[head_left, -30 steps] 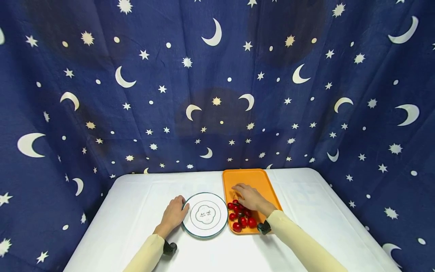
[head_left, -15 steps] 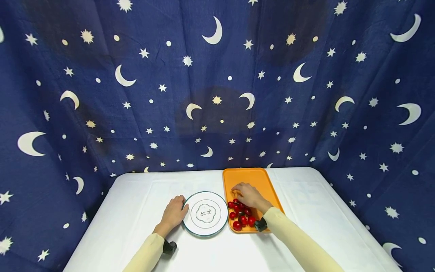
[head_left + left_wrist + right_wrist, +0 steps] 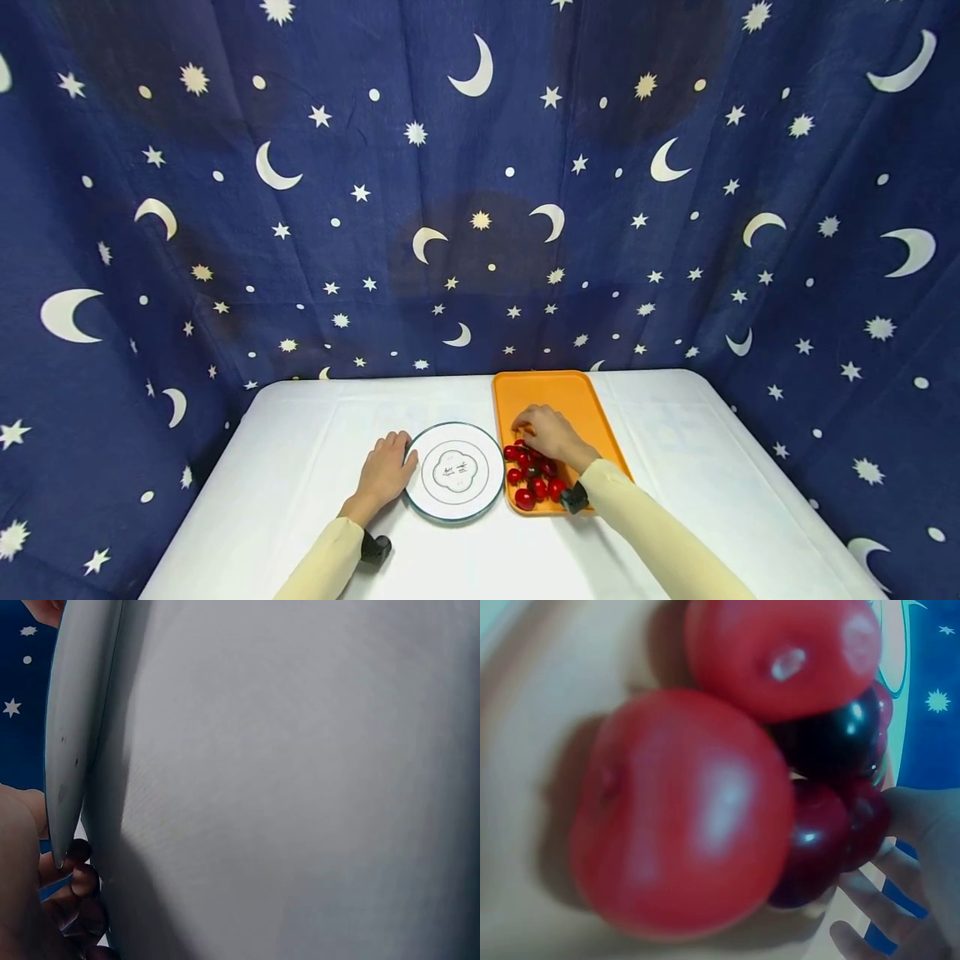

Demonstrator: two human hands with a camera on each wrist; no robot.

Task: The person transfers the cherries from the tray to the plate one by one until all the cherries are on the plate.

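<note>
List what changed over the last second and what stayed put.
The right hand drew slightly in over the cherries on the orange tray, its fingers curling more; whether it holds one cannot be told. The left hand stayed resting against the plate's rim. Plate and tray did not move.

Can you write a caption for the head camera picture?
Right hand reaches red cherries on orange tray; left hand touches white plate.

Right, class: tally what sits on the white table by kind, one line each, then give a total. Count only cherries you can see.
Orange tray: 1
Plate: 1
Cherries visible beside the right hand: about 7; some are hidden
Total: about 9
</note>
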